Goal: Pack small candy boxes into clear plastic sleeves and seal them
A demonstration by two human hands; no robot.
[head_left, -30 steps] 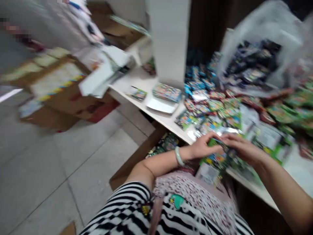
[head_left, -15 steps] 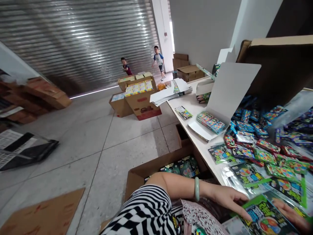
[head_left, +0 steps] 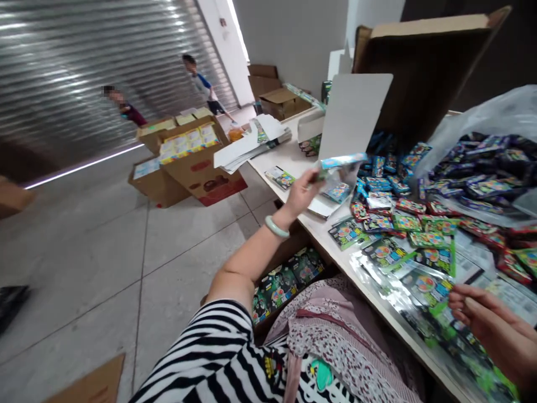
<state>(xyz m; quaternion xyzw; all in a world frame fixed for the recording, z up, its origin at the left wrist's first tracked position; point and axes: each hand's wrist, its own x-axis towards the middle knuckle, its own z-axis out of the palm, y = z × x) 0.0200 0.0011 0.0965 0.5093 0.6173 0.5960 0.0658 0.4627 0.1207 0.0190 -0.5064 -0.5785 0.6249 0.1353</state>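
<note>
My left hand (head_left: 304, 193), with a pale green bangle on the wrist, reaches out over the table. It is closed on a packet in clear plastic (head_left: 342, 162), seen nearly edge-on and somewhat blurred. Just beneath and behind it are an open white display box (head_left: 356, 115) and a blue packet (head_left: 339, 192) lying inside. At the lower right my right hand (head_left: 489, 322) has its fingertips pinched at the edge of a flat black and green packet (head_left: 432, 282). Whether they grip that packet is hard to make out. More such packets (head_left: 348, 232) lie beside it.
Loose small candy packs (head_left: 413, 224) in several colours cover the table's right side, near a clear bag of purple packs (head_left: 482, 168). White folded cartons (head_left: 251, 145) overhang the far edge. A carton of packets (head_left: 285, 282) stands below. Two people are by the shutter (head_left: 84, 67).
My left hand has moved from the lower right to above the white box, carrying a packet. My right hand now shows at the flat packets' edge. The view has turned to the right.
</note>
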